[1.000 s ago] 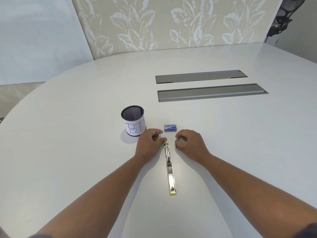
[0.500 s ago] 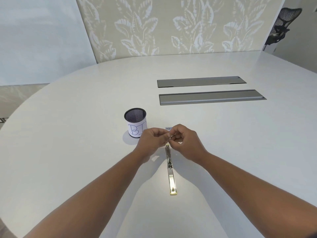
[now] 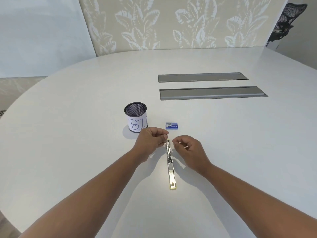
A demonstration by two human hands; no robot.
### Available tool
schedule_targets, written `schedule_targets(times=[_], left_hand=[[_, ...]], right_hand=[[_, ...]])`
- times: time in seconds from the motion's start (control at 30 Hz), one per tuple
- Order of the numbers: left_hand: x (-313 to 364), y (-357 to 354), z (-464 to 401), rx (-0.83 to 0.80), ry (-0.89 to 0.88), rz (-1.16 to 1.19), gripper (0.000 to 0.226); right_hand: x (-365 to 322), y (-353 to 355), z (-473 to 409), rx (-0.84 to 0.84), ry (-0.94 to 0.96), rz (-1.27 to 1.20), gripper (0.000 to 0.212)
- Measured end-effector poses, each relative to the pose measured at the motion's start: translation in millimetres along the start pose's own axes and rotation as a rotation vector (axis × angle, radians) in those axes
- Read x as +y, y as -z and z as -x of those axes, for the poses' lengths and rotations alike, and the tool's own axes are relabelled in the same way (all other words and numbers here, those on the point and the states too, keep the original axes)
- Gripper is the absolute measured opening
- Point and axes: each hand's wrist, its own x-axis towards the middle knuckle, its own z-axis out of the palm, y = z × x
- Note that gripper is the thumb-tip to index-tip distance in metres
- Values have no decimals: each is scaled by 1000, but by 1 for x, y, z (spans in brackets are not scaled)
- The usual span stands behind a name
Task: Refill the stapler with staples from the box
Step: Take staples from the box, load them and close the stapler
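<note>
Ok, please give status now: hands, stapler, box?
Left hand and right hand curled beside stapler, contents unclear. Stapler opened flat on table. Box beyond it. Nothing blocking.

Half a second ago my two hands were pinched together above the far end of the stapler point(image 3: 170, 162), hiding the staple box point(image 3: 172, 125). Now they have drawn apart: my left hand point(image 3: 151, 142) sits just left of that end, my right hand point(image 3: 187, 147) just right of it, and the box shows again beyond the stapler.
</note>
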Motion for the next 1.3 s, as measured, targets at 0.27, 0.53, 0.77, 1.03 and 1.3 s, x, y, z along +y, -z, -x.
schedule_targets(times=[0.27, 0.53, 0.77, 1.03, 1.3], left_hand=[[-7, 0, 4, 15, -60, -215, 11], [-7, -1, 3, -6, -124, -434, 12], [-3, -2, 3, -48, -123, -557, 12], [5, -1, 1, -107, -101, -675, 10], [7, -7, 3, -103, -51, -705, 8]], right_hand=[[12, -7, 11, -83, 104, 139, 17], [14, -6, 10, -110, 157, 181, 19], [17, -6, 9, -106, 174, 208, 15], [19, -7, 8, -113, 174, 220, 12], [22, -6, 7, -121, 160, 213, 12]])
